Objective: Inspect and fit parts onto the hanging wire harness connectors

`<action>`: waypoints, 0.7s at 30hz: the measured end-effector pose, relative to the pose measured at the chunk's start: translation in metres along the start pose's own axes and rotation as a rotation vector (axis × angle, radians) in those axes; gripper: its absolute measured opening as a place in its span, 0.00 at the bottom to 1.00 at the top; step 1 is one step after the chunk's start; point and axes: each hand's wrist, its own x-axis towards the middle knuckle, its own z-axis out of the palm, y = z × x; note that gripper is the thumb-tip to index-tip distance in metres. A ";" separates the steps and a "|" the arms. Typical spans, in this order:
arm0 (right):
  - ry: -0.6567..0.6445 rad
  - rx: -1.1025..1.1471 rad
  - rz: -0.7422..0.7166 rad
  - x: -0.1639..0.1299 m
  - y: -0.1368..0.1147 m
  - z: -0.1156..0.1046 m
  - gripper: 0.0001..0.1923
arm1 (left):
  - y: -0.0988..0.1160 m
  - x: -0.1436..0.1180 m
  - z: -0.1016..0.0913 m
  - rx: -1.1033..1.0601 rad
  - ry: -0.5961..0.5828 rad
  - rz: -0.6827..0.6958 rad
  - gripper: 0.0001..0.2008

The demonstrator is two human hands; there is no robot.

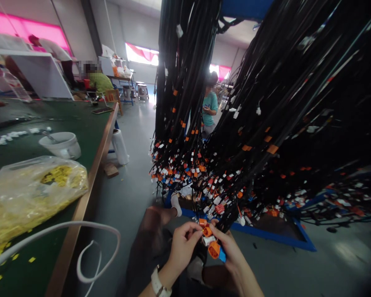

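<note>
**Both hands on orange connectors at the foot of a hanging harness bundle**

Low in the frame, centre. Left hand (pixel 181 241), white watch (pixel 157 284) on the wrist, fingers curled in, thumb and forefinger pinched on a small orange connector (pixel 203 223). Right hand (pixel 230 247) just beside it, fingers closed around a cluster of connectors: an orange plug (pixel 214 249), a white piece (pixel 208 240) above it, a blue one (pixel 222 255) at the lower edge. The two hands nearly touch at the fingertips; whether the left-hand connector is already mated to the right-hand cluster is hard to tell at this size.

The connectors sit at the ends of black cables that rise up and to the right into a dense hanging cable bundle (pixel 266 103), marked with orange tape bands and white tags. Many more loose connector ends, orange, white and blue, dangle above the hands. A blue rack frame (pixel 266 235) runs along the floor behind.

To the left, a green-topped workbench (pixel 80 123) carries a clear bag of yellow parts (pixel 34 189), a white bowl (pixel 62 145) and a white hose (pixel 89 231) looping over its edge. Other people work in the background, one in a teal shirt (pixel 209 108) behind the cables.
</note>
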 end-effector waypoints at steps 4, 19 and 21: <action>-0.018 0.000 0.001 -0.001 -0.001 0.001 0.15 | 0.001 -0.001 0.000 0.051 -0.021 0.019 0.07; 0.023 0.008 -0.026 0.002 0.005 0.001 0.17 | -0.004 0.000 0.003 -0.025 0.014 -0.050 0.09; 0.038 0.006 -0.032 0.002 0.005 0.003 0.17 | -0.004 0.000 0.004 -0.031 0.018 -0.055 0.09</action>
